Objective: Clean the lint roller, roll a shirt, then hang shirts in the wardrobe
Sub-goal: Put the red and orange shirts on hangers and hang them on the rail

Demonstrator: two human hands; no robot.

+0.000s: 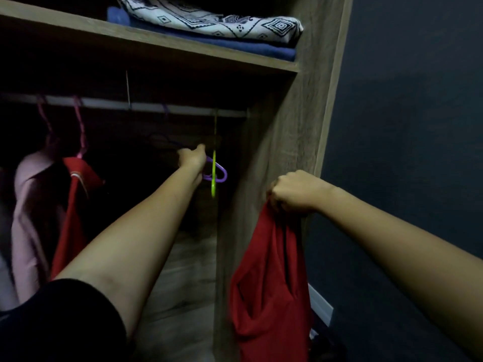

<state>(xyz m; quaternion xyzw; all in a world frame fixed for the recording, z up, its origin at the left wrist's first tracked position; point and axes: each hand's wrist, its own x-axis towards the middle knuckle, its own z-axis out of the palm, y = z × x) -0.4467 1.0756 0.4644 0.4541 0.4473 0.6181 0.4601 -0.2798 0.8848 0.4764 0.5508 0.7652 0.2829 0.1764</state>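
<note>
My left hand (193, 157) reaches deep into the dark wardrobe and is closed around a purple hanger (219, 174) that hangs from the rail (146, 105). A green hanger (214, 176) hangs edge-on right beside it. My right hand (295, 192) is a fist outside the wardrobe, gripping a red shirt (269, 283) by its top so the cloth droops down in front of the wardrobe's side panel (287, 131).
A pink garment (28, 210) and another red shirt (75, 210) hang on pink hangers at the left of the rail. Folded blue and patterned white cloths (209, 22) lie on the shelf (146, 40) above. A dark wall stands to the right.
</note>
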